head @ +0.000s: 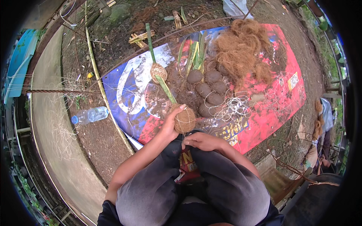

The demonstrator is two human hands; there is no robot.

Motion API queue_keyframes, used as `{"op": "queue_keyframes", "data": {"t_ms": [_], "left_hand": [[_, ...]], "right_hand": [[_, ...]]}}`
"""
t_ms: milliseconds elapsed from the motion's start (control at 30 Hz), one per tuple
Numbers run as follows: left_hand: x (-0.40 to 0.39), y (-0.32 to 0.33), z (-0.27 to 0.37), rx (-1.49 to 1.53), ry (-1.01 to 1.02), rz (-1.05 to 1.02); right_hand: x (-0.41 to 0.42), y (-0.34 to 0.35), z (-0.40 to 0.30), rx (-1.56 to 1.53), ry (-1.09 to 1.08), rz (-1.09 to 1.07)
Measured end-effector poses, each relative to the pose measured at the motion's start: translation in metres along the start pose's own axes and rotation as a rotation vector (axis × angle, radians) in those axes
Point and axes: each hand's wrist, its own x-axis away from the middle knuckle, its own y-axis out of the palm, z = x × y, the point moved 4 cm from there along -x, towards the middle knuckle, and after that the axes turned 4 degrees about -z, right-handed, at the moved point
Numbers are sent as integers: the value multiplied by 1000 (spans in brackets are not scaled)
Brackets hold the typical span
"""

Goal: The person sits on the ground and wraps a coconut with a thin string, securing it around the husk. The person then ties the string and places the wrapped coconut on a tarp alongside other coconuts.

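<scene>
My left hand (170, 123) grips a ball wrapped in brown coconut fibre (185, 120) from its left side, thumb on top. Pale string crosses the fibre, and a thick green leaf cutting (166, 89) rises from the far end of the ball. Just below it, my right hand (202, 141) pinches the string (184, 136) that runs down from the ball. Beyond lies a second fibre ball (158, 72), closely netted with string, with its own upright leaf (150, 42). Several bare dark soil balls (204, 89) sit to the right, beside a loose tangle of white string (233, 106).
A printed plastic banner (277, 113) covers the ground. On it are a heap of coconut fibre (240, 45) and several cut leaves (195, 55). A bamboo pole (93, 60) and a plastic bottle (90, 115) lie left, near a concrete ledge (56, 121). Another person (322, 161) is at far right.
</scene>
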Motion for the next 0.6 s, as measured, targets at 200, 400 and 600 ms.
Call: {"op": "queue_keyframes", "data": {"t_ms": [200, 400, 600], "left_hand": [[2, -3, -4, 37, -36, -173], [4, 8, 3, -178, -64, -384], [8, 9, -7, -181, -208, -152]], "right_hand": [[8, -15, 50, -724, 124, -224], [9, -61, 54, -966, 162, 428], [10, -82, 3, -702, -17, 592]]}}
